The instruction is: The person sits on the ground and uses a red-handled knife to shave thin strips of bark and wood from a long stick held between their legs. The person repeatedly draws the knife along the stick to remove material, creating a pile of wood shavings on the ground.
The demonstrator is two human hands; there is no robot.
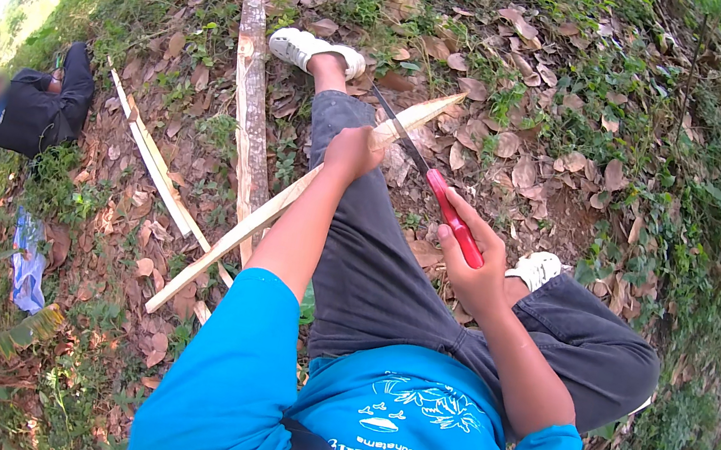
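Note:
My left hand (353,152) is closed around a long pale strip of split wood (256,218), which runs slantwise across my outstretched left leg. Its far end is cut to a point. In my right hand (476,270) is a knife (456,215) with a red handle, my fingers wrapped round the grip and the index finger laid along it. The dark, narrow blade lies across the strip beyond my left hand and seems to touch it. The blade's far tip shows past the strip, near my left shoe.
A bark-covered length of wood (253,100) lies left of my leg. Further left are pale split pieces (151,154) on leaf-littered ground. Another person (44,104) in dark clothes sits at the far left. A blue-and-white plastic bag (30,263) lies nearer. Green plants grow along the right.

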